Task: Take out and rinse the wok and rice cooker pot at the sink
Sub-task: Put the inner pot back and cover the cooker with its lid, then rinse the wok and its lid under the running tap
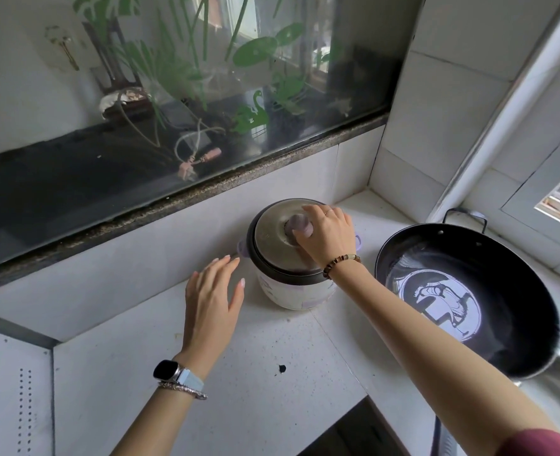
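Nothing is being rinsed yet: the right hand [329,236] is clamping its grip on the rice cooker [292,291] lid knob [296,225], the left hand [213,301] is hovering beside it, grip apart.

The cooker [292,291] is cream with a faint lilac print, lilac handles [241,250] and a dark brown rim [285,275]; its lid [270,233] is grey steel, its knob [293,223] mauve. The wok [509,284] is black with a pale sheen at its bottom. The surface [239,390] is white with dark speckles and one black spot [282,368]. The sill [206,192] is dark speckled stone. Green leaf decals [255,51] mark the glass [74,176]. The watch [166,370] is black on a pale band [191,381]; the sleeve [542,444] is maroon.
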Tool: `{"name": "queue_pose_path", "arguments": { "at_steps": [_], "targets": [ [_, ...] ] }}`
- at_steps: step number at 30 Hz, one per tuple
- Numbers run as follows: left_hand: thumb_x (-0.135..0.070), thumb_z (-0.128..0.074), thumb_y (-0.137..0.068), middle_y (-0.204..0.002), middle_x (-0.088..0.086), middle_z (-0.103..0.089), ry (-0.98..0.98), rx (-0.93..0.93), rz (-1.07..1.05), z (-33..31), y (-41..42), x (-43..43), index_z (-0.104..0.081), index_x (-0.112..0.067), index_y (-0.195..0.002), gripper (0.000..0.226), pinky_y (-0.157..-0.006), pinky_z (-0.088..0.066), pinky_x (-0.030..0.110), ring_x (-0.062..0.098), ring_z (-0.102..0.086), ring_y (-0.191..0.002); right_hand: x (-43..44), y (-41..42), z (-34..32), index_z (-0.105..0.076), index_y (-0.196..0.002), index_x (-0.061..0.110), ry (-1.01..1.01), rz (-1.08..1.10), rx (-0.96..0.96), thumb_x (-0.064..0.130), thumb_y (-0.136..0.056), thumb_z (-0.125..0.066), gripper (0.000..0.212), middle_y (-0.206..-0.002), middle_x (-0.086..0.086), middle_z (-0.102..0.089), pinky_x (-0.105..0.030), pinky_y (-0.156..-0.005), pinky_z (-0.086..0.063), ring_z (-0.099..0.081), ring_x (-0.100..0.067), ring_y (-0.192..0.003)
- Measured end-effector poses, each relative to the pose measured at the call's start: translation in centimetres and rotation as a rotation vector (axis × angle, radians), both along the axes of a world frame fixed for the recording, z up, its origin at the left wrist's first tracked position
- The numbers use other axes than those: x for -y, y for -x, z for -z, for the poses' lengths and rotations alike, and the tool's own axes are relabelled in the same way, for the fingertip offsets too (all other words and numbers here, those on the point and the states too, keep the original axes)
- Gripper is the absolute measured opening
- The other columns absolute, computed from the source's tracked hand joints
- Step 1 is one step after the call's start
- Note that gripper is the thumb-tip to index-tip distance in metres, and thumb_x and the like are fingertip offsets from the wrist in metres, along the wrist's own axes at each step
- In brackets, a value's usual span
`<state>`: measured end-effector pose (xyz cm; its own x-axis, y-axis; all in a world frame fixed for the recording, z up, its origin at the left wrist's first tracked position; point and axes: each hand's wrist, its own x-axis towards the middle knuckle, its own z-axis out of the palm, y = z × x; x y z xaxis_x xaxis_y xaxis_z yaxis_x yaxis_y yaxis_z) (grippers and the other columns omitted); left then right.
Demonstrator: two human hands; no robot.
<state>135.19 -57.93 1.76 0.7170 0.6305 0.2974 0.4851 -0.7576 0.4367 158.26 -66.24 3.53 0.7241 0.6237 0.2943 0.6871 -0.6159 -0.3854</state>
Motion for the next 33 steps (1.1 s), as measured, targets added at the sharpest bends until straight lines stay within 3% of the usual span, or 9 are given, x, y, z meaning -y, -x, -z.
{"name": "queue_pose_path", "arguments": {
  "at_steps": [5,9,15,22,27,33],
  "targets": [
    [-0.041,-0.036,-0.097,-0.137,0.002,-0.055,-0.03,0.047,0.059,-1.2,-1.2,0.7,-0.052,-0.018,-0.135,0.048,-0.107,-0.039,0.047,0.022,-0.048,-0.129,4.3,0.8,-1.0,-0.06,-0.124,0.019,-0.084,0.042,0.08,0.045,-0.08,-0.057,0.05,-0.114,-0.006,-0.065,-0.036,-0.092,-0.04,-0.058,-0.029,-0.102],
    [-0.027,-0.052,-0.097,-0.131,0.007,-0.058,-0.054,0.121,0.134,-2.2,-3.5,2.2,-0.05,-0.012,-0.135,0.04,-0.104,-0.04,0.047,0.027,-0.052,-0.122,9.9,1.0,-1.4,-0.06,-0.123,0.013,-0.159,0.168,0.178,0.046,-0.083,-0.054,0.052,-0.118,-0.007,-0.065,-0.038,-0.092,-0.044,-0.061,-0.029,-0.104],
    [-0.035,-0.042,-0.094,-0.132,0.005,-0.058,-0.03,0.18,0.329,-2.6,-7.0,6.7,-0.053,-0.012,-0.131,0.045,-0.107,-0.038,0.047,0.024,-0.051,-0.124,19.1,2.1,-1.1,-0.057,-0.127,0.014,-0.18,0.357,0.164,0.054,-0.084,-0.044,0.06,-0.124,-0.004,-0.063,-0.037,-0.099,-0.041,-0.057,-0.023,-0.115],
    [-0.021,-0.058,-0.094,-0.124,0.006,-0.06,0.079,0.171,0.473,-0.6,-8.9,13.9,-0.055,-0.011,-0.126,0.033,-0.102,-0.038,0.039,0.025,-0.053,-0.116,27.9,4.6,0.4,-0.057,-0.128,0.011,-0.197,0.507,0.119,0.049,-0.087,-0.051,0.056,-0.122,-0.006,-0.064,-0.038,-0.098,-0.044,-0.058,-0.023,-0.115],
    [-0.027,-0.051,-0.098,-0.128,-0.002,-0.056,0.395,0.046,0.537,2.1,-9.3,19.0,-0.052,-0.018,-0.129,0.033,-0.1,-0.034,0.022,0.013,-0.048,-0.12,32.6,7.1,2.7,-0.054,-0.13,0.012,-0.237,0.583,-0.098,0.04,-0.089,-0.061,0.05,-0.124,-0.004,-0.061,-0.033,-0.099,-0.042,-0.054,-0.021,-0.115],
    [-0.03,-0.052,-0.098,-0.116,-0.001,-0.063,0.975,-0.132,0.352,5.6,-9.6,24.5,-0.057,-0.021,-0.118,0.023,-0.091,-0.046,0.028,0.014,-0.059,-0.107,35.4,10.3,6.2,-0.055,-0.124,0.014,-0.412,0.591,-0.688,0.034,-0.091,-0.061,0.04,-0.119,-0.002,-0.061,-0.027,-0.087,-0.048,-0.059,-0.015,-0.104]
  ]
}}
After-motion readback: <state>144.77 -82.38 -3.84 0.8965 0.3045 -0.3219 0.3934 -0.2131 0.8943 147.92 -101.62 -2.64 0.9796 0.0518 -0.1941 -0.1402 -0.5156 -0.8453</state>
